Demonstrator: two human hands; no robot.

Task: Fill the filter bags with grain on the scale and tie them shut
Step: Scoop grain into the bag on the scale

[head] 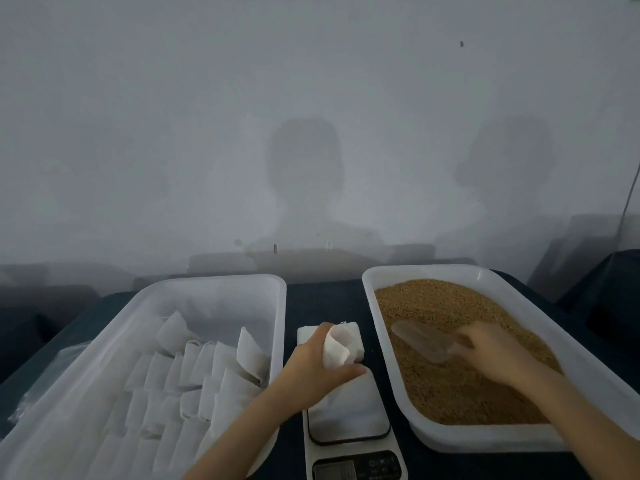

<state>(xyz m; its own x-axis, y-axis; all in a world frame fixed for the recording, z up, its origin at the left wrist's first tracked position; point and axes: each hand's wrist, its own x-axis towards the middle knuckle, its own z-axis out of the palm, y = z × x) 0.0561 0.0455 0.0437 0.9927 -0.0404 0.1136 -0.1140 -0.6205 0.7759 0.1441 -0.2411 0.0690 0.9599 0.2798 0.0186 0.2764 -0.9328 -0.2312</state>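
Filter bag (335,348) (white) above far part of scale (349,410) | left hand (311,368) fingers curled round it | right hand (495,351) grips clear scoop (422,341) on grain (450,393) in right tray (485,441)

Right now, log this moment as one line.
left hand: holds open filter bag over scale | right hand: grips scoop in grain tray | bag: looks empty

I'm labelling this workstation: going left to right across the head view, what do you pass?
The tray of bags → left hand holding the open filter bag → scoop → right hand gripping its handle.
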